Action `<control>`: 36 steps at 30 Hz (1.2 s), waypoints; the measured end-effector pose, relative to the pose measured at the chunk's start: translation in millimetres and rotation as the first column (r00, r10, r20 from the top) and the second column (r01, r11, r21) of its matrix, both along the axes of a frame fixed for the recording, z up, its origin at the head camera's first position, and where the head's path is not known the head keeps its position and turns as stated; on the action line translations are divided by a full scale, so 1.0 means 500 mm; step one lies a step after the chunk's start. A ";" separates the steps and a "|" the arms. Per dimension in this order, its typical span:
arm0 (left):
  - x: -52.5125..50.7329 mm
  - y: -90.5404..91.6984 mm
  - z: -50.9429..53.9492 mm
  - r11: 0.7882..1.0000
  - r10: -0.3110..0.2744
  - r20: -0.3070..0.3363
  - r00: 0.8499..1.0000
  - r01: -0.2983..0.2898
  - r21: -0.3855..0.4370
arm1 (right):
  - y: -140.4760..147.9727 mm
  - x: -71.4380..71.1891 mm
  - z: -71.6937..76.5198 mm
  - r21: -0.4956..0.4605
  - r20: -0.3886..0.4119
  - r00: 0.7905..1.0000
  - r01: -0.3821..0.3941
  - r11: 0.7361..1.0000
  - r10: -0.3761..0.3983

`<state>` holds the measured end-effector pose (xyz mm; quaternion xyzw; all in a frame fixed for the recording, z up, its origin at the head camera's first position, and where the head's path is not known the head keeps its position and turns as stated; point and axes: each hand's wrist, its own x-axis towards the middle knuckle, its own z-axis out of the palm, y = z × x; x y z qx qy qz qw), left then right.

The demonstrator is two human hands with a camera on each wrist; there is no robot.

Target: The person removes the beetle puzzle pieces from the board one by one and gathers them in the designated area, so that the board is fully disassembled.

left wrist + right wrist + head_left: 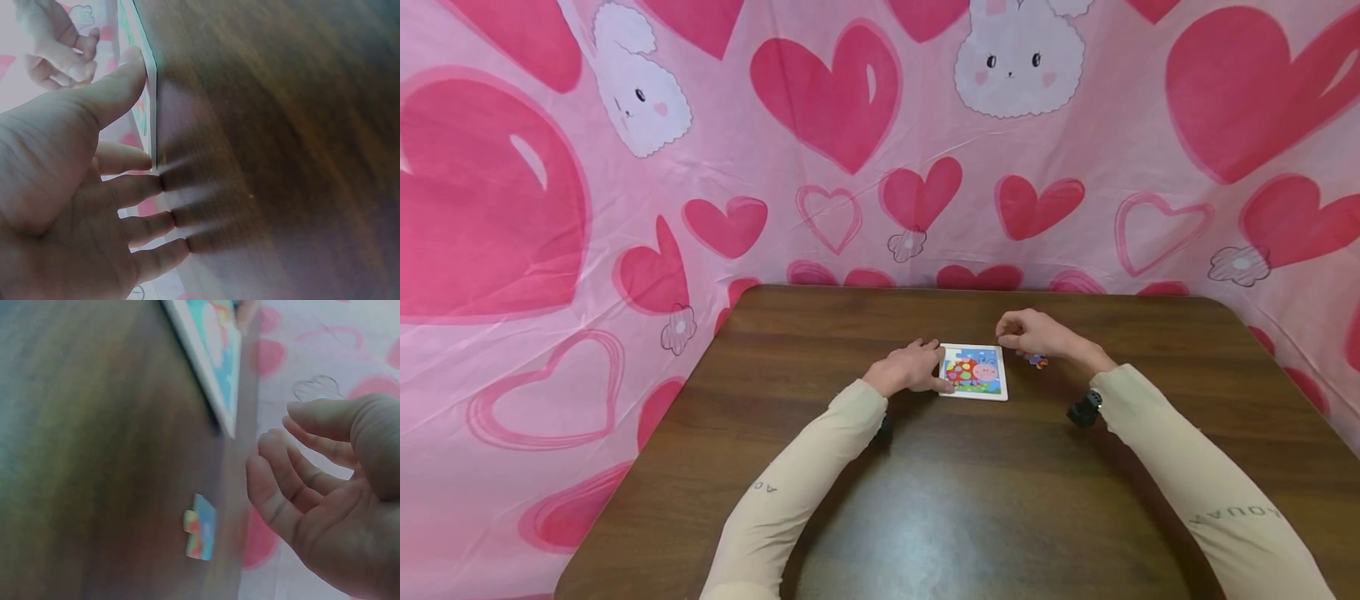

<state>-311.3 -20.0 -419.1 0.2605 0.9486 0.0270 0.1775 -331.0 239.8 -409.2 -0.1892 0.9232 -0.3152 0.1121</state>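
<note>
A jigsaw puzzle point(974, 372) with a red spotted ladybug picture lies flat in a white-rimmed tray on the table; a white patch shows at its upper left. My left hand point(913, 367) rests at the tray's left side, thumb on the rim and fingertips down on the table, as the left wrist view shows. Off the tray's upper right corner hovers my right hand point(1037, 332), its fingers loosely bent, with nothing visible between thumb and fingers in the right wrist view. Below that hand, a loose puzzle piece point(203, 528), blue with some yellow and red, lies on the table.
The brown wooden table point(940, 500) has rounded corners. A pink cloth with hearts and rabbits point(827, 92) hangs behind and to the sides. A black wrist device point(1084, 409) sits at the right cuff.
</note>
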 end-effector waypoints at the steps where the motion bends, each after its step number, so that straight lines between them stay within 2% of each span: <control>1: 0.000 0.000 0.000 1.000 -0.001 0.002 1.000 0.001 0.000 | -0.003 -0.001 -0.005 0.003 0.005 1.000 0.003 1.000 -0.003; 8: -0.001 0.001 -0.001 1.000 0.006 -0.005 1.000 -0.006 -0.006 | -0.018 0.002 -0.021 0.019 0.042 0.999 0.009 1.000 -0.010; 14: -0.005 0.003 -0.002 1.000 0.009 -0.007 1.000 -0.009 -0.002 | -0.040 0.001 -0.026 0.007 0.024 0.999 -0.024 1.000 0.024; 18: -0.006 0.002 -0.004 1.000 0.004 -0.005 1.000 -0.004 -0.004 | -0.053 0.001 -0.030 0.020 0.048 0.998 -0.036 0.999 0.035; 32: -0.006 0.002 -0.004 1.000 0.001 -0.010 1.000 -0.001 -0.022 | -0.065 0.002 -0.033 0.111 0.079 0.997 -0.031 0.993 0.022; 36: -0.005 0.003 -0.005 1.000 0.003 -0.013 1.000 -0.004 -0.028 | -0.073 0.001 -0.033 0.145 0.045 0.997 -0.063 0.987 0.057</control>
